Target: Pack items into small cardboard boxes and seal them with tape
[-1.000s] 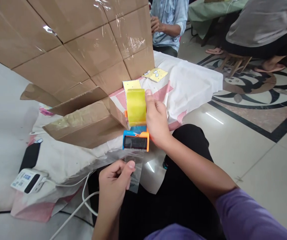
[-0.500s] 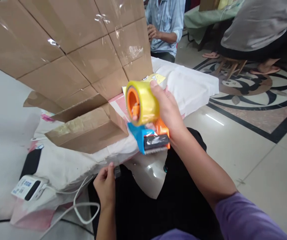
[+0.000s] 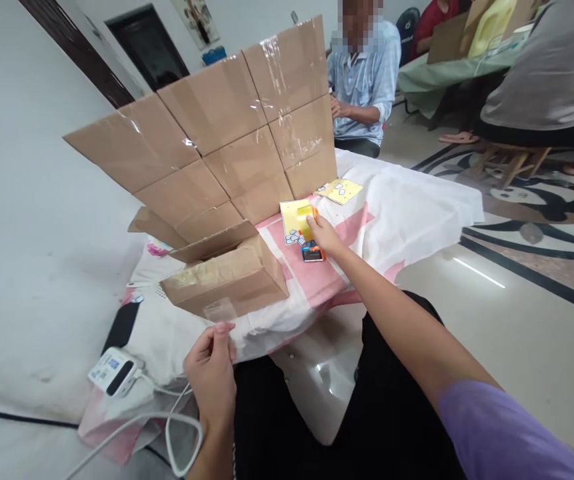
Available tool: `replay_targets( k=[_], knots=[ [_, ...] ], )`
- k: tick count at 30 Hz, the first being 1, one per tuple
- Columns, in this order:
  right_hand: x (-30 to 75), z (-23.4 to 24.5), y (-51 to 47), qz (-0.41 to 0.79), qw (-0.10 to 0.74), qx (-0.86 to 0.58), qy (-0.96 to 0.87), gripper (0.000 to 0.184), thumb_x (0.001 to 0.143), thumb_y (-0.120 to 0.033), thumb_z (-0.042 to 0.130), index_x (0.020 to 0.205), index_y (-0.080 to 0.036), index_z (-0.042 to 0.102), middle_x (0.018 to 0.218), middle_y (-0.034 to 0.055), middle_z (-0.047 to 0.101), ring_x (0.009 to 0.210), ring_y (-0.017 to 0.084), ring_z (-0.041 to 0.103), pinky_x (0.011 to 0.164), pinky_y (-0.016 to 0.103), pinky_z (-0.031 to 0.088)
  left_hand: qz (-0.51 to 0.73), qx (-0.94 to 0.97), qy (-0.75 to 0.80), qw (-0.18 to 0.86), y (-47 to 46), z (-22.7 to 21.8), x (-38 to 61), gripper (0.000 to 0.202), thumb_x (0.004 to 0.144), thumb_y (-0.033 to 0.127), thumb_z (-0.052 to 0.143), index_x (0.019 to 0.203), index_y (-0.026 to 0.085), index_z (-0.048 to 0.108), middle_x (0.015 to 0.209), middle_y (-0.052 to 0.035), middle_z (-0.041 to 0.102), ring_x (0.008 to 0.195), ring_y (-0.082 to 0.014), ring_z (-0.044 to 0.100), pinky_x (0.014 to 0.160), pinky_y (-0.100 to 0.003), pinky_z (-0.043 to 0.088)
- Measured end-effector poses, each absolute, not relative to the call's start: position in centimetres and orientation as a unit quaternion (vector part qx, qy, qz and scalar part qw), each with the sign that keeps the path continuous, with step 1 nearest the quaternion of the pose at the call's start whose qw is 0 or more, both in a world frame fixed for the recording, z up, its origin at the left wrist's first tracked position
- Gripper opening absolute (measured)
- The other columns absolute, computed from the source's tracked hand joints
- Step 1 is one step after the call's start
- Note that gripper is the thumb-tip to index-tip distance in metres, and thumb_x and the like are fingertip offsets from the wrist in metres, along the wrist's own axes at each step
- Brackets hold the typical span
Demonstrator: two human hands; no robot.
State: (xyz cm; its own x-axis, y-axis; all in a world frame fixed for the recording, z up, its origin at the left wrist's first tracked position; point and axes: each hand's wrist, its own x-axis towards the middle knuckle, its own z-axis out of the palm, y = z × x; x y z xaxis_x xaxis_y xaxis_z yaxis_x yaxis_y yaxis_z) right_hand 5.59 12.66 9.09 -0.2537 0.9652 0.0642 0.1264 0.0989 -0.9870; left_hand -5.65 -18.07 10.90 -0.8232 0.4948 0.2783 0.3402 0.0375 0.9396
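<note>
Left hand: The left hand (image 3: 213,363) is narrow, with thumb and finger pinching one end of a clear strip (image 3: 221,311).
Strip: It stands out from the pinch, before the near side of the open box (image 3: 254,285); whether it touches the cardboard, one cannot tell.
Right hand: The right hand (image 3: 324,233) is closed around the dispenser (image 3: 313,252), at the pink part of the cloth (image 3: 327,283) on the table (image 3: 417,193), beside a yellow card (image 3: 291,215). Whether the dispenser rests on the cloth is not clear.
Handling the strip: It seems best to pinch only the very end, so the skin meets little glue, and to keep the film flat, because thin tape easily folds onto itself.
Handling the dispenser: Probably it is wise to hold its front end away from the fingers and off the card.
Dispenser make: The yellow roll (image 3: 305,213) is glossy; the frame is blue and orange, apparently plastic.
Cardboard: The box is matt brown, with flaps raised; behind it, the wall (image 3: 207,147) has flat faces under shiny tape.
Cloth: It is white and pink, soft, wrinkled.
Cards: Both are thin and flat; the second card (image 3: 345,191) lies near the wall.
</note>
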Motion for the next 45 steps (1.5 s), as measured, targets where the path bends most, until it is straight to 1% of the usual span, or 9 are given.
replay_targets(
  k=[6, 10, 15, 20, 24, 28, 33, 39, 45],
  knots=[
    [6.7, 11.9, 9.4, 0.206, 0.502, -0.483, -0.687, 0.039, 0.095, -0.037, 0.047, 0.125, -0.013, 0.054, 0.126, 0.0203, 0.056, 0.121, 0.036, 0.046, 0.103, 0.056, 0.032, 0.641, 0.324, 0.696, -0.007, -16.5, 14.6, -6.3, 0.029, 0.09, 0.041, 0.063, 0.08, 0.016, 0.071, 0.051, 0.0063, 0.042, 0.049, -0.0073, 0.037, 0.048, -0.021, 0.028],
    [6.4, 15.7, 2.4, 0.268, 0.562, -0.148, -0.768, 0.016, 0.095, -0.035, 0.054, 0.094, -0.023, 0.066, 0.093, 0.0053, 0.06, 0.098, 0.023, 0.055, 0.094, 0.042, 0.042, 0.604, 0.343, 0.719, -0.026, -16.0, 14.8, -6.4, 0.029, 0.091, 0.042, 0.061, 0.083, 0.017, 0.072, 0.052, 0.0063, 0.044, 0.048, -0.0077, 0.039, 0.048, -0.021, 0.031],
    [5.7, 17.2, -3.8, 0.384, 0.492, -0.077, -0.778, 0.005, 0.086, -0.025, 0.069, 0.087, -0.021, 0.067, 0.089, 0.002, 0.058, 0.091, 0.018, 0.054, 0.084, 0.036, 0.044, 0.554, 0.402, 0.728, -0.037, -16.4, 13.8, -5.5, 0.029, 0.092, 0.042, 0.061, 0.081, 0.017, 0.072, 0.053, 0.0052, 0.048, 0.049, -0.009, 0.044, 0.049, -0.021, 0.035],
    [7.2, 18.1, -3.8, 0.369, 0.558, -0.026, -0.743, 0.008, 0.09, -0.017, 0.059, 0.085, -0.021, 0.064, 0.086, 0.0025, 0.058, 0.088, 0.018, 0.054, 0.081, 0.037, 0.044, 0.458, 0.41, 0.787, -0.062, -16.9, 14.5, -6.8, 0.048, 0.1, 0.048, 0.042, 0.134, 0.019, 0.06, 0.057, 0.0046, 0.055, 0.051, -0.0135, 0.051, 0.055, -0.025, 0.043],
    [8.2, 18.9, -2.2, 0.4, 0.591, -0.055, -0.698, 0.009, 0.091, -0.018, 0.061, 0.085, -0.023, 0.065, 0.085, 0.0016, 0.057, 0.087, 0.018, 0.056, 0.083, 0.037, 0.045, 0.358, 0.425, 0.783, -0.279, -14.9, 16.9, -10.5, 0.049, 0.096, 0.046, 0.052, 0.135, 0.017, 0.059, 0.107, -0.0117, 0.071, 0.1, -0.0249, 0.065, 0.094, -0.038, 0.049],
    [7.7, 18.4, -0.9, 0.434, 0.566, -0.073, -0.697, 0.009, 0.089, -0.018, 0.063, 0.082, -0.022, 0.068, 0.086, 0.0016, 0.055, 0.089, 0.018, 0.057, 0.086, 0.038, 0.045, 0.185, 0.523, 0.79, -0.261, -10.9, 19.0, -14.1, 0.065, 0.091, 0.044, 0.057, 0.151, 0.022, 0.042, 0.162, -0.0133, 0.031, 0.148, -0.0367, 0.026, 0.116, -0.056, 0.027],
    [7.6, 18.1, 0.4, 0.387, 0.539, -0.079, -0.744, 0.01, 0.088, -0.018, 0.063, 0.082, -0.023, 0.069, 0.095, 0.004, 0.058, 0.098, 0.021, 0.056, 0.093, 0.043, 0.044, 0.125, 0.569, 0.798, -0.153, -9.7, 18.3, -15.0, 0.052, 0.099, 0.038, 0.042, 0.15, 0.028, 0.043, 0.152, -0.0078, 0.049, 0.145, -0.0278, 0.037, 0.121, -0.059, 0.013],
    [9.5, 21.3, 0.1, 0.264, 0.527, -0.069, -0.805, 0.007, 0.086, -0.026, 0.07, 0.08, -0.028, 0.072, 0.113, 0.0054, 0.062, 0.117, 0.031, 0.047, 0.102, 0.057, 0.037, 0.152, 0.625, 0.761, -0.084, -11.9, 15.8, -14.9, 0.059, 0.096, 0.057, 0.047, 0.138, 0.019, 0.058, 0.147, -0.0092, 0.054, 0.14, -0.03, 0.045, 0.116, -0.049, 0.034],
    [5.8, 24.3, 0.7, 0.533, 0.462, -0.028, -0.708, 0.025, 0.096, -0.039, 0.055, 0.095, -0.024, 0.074, 0.105, 0.0062, 0.066, 0.103, 0.023, 0.06, 0.087, 0.042, 0.05, 0.148, 0.625, 0.751, -0.155, -11.7, 14.8, -13.9, 0.076, 0.083, 0.062, 0.066, 0.143, 0.017, 0.052, 0.143, -0.0144, 0.057, 0.136, -0.036, 0.049, 0.111, -0.049, 0.04]
  ],
)
